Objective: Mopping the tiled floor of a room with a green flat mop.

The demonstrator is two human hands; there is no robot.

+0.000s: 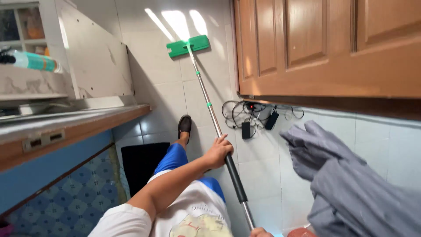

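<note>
Gripping the mop pole (pixel 219 131), left hand (pixel 218 152) closed, arm outstretched, right hand (pixel 259 232) barely visible, grip unclear.

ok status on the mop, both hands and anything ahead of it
Left hand gripping the mop pole; right hand at its end. Green mop head flat on floor tiles. Cable tangle alongside.

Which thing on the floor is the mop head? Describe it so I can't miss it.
Start at the wooden cabinet doors and look to the pale tiled floor beside them. The mop head is the flat green rectangle at the far end of the metal pole, the only green thing there.
</note>
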